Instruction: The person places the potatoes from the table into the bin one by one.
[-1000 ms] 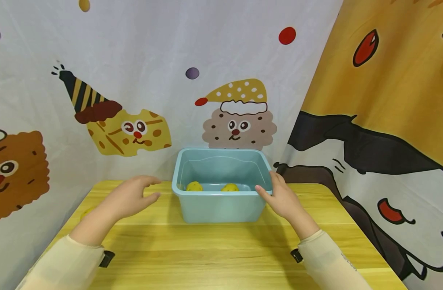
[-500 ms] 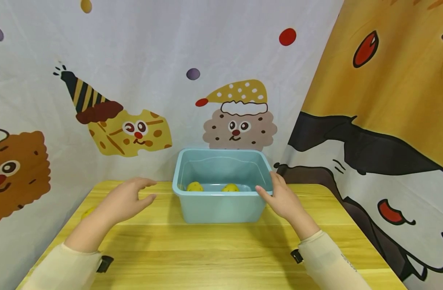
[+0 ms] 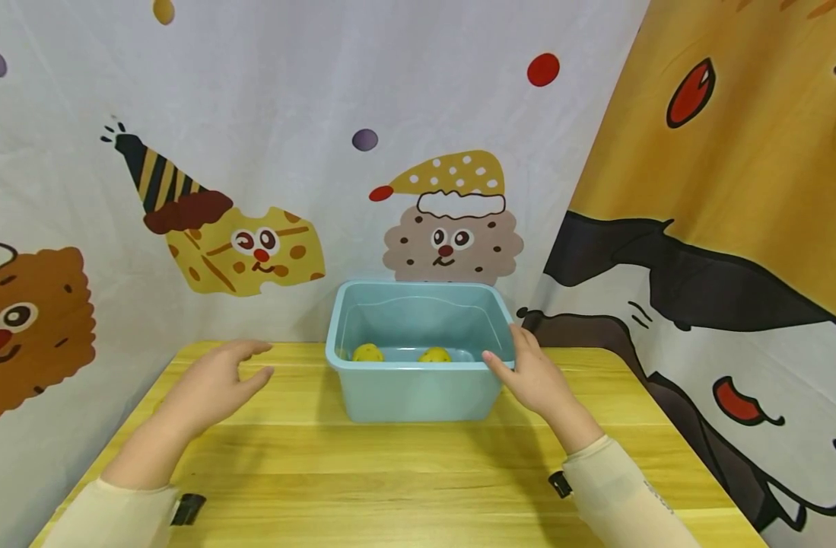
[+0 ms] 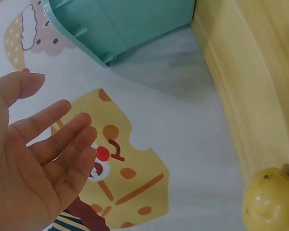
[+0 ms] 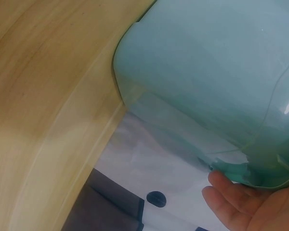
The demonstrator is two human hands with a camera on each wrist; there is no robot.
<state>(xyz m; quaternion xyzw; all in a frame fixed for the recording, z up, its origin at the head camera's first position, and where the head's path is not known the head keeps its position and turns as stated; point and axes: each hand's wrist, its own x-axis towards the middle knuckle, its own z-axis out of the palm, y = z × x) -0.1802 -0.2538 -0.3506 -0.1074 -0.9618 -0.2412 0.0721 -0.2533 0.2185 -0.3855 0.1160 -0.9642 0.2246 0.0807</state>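
A light blue plastic storage bin [image 3: 421, 392] stands upright near the back of the table, with two yellow potatoes [image 3: 367, 352] on its floor. My right hand [image 3: 537, 373] holds the bin's right rim near the front corner. The thumb lies over the rim, and the fingers sit along the outer side, as the right wrist view also shows. To the left of the bin, my left hand [image 3: 208, 388] hovers over the table with relaxed, spread fingers and holds nothing. Another yellow potato [image 4: 270, 201] lies on the table in the left wrist view; my left arm mostly hides it in the head view.
The wooden table [image 3: 390, 479] has rounded back corners. A printed cloth [image 3: 274, 99] with cartoon figures hangs right behind it and along its sides. The bin stands close to that cloth.
My left hand has drifted left, away from the bin, and now covers the loose potato's place in the head view. The right hand and bin have stayed where they were.
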